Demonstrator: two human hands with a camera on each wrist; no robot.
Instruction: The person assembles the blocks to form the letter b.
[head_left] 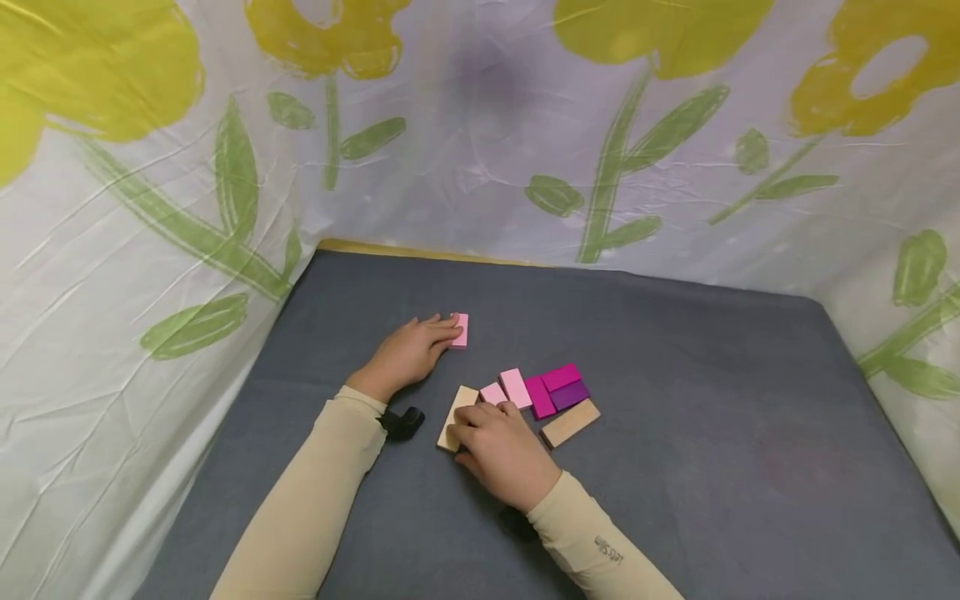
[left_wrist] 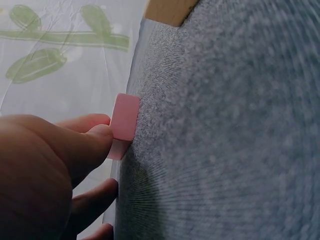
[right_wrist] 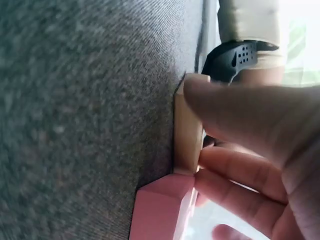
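My left hand (head_left: 405, 354) reaches to a small pink block (head_left: 461, 332) apart from the others, its fingers extended over it. In the left wrist view the fingertips touch the upper edge of that pink block (left_wrist: 125, 117). My right hand (head_left: 506, 450) holds a natural wooden block (head_left: 463, 398) by curled fingers and thumb. Seen from the right wrist, the thumb is at one end of this wooden block (right_wrist: 187, 132) and fingertips are at the other, beside a pink block (right_wrist: 157, 212). Two pink blocks (head_left: 515, 387) lie just beyond the right hand, one partly hidden.
Magenta blocks (head_left: 538, 397) and a purple block (head_left: 568, 395) lie against one another right of the pink ones. Another natural wooden block (head_left: 572, 422) lies in front of them. Dark grey cloth (head_left: 712, 417) covers the table; a flower-printed curtain (head_left: 480, 167) stands behind.
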